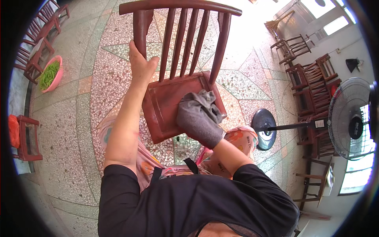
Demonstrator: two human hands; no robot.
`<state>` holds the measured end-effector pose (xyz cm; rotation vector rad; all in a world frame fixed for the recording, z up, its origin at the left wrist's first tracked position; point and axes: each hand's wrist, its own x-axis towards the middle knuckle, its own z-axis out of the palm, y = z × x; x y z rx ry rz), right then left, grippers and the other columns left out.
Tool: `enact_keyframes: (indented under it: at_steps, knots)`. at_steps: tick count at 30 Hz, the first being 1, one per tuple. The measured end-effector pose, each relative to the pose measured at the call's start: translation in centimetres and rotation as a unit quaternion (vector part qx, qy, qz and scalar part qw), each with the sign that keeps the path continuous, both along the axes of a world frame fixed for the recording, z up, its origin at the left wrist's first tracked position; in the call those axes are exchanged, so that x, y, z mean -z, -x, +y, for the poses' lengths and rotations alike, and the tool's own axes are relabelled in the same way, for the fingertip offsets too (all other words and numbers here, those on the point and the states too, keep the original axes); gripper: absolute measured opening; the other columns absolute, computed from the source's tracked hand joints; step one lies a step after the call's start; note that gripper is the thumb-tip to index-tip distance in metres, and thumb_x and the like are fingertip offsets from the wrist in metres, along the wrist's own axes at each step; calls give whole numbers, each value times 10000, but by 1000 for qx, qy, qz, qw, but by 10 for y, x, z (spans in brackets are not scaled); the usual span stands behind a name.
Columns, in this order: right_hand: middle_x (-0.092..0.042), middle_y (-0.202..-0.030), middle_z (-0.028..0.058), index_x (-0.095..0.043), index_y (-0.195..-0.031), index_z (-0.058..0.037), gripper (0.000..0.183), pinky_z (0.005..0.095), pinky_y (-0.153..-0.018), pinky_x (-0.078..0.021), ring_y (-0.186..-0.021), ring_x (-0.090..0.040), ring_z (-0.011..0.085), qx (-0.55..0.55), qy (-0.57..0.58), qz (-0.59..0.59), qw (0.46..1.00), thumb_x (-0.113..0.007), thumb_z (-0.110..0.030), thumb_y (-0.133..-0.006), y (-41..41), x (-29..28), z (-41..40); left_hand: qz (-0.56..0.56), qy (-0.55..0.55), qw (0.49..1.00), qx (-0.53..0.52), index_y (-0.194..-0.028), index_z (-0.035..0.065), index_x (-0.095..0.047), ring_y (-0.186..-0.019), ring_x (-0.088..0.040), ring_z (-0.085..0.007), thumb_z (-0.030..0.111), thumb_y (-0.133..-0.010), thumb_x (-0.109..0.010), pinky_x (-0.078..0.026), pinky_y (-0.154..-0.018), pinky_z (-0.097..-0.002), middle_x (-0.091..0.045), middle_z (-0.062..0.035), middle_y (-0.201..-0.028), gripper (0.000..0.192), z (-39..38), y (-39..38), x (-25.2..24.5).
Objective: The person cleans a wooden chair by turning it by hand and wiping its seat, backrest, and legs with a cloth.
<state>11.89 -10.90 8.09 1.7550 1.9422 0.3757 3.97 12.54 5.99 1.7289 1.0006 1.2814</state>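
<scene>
A reddish-brown wooden chair [170, 106] stands before me, its slatted back away from me. My left hand [143, 65] is around the left upright post of the backrest, the thumb apart on the inner side. A grey cloth [200, 114] covers my right hand [198, 115], so its fingers are hidden. The covered hand rests on the right part of the chair's seat, with a bunched fold of cloth near the seat's right edge.
A black pedestal fan [349, 118] stands at the right, its round base [263, 130] near my knee. Wooden chairs [308, 86] line the right wall. At the left are a pink basin [59, 74] of green vegetables, more chairs [44, 29] and a wooden stool [29, 137].
</scene>
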Motion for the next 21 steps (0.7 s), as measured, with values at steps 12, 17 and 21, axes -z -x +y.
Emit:
enact_keyframes:
  at_steps: [12,17,21]
  knots:
    - [-615,-813,153,-623,-916,-26,273,425,-749,-464,-813,-607,339,316,77,761,561,-620,-22,-642,0,89,47,-47,76,995,54,-1421,-40,-242,-1204,-442,-368,88,-664,-668,-358,-1024,-421,-423,-255,-1287,877,-3,18,-8]
    - [-607,-864,101,-575,-1051,-9,311,372,-725,-465,-838,-570,267,-73,-135,562,812,-627,-40,-746,30,55,95,-51,66,996,32,-1436,-57,-213,-1244,-418,-391,99,-662,-693,-325,-1066,-413,-405,-274,-1319,924,-4,29,2]
    - [-605,-886,108,-516,-1161,-10,345,388,-759,-463,-866,-558,280,-89,26,411,907,-599,-71,-832,22,115,119,-55,63,995,51,-1443,-66,-190,-1278,-377,-401,105,-663,-704,-305,-1081,-431,-362,-290,-1351,949,-7,17,-2]
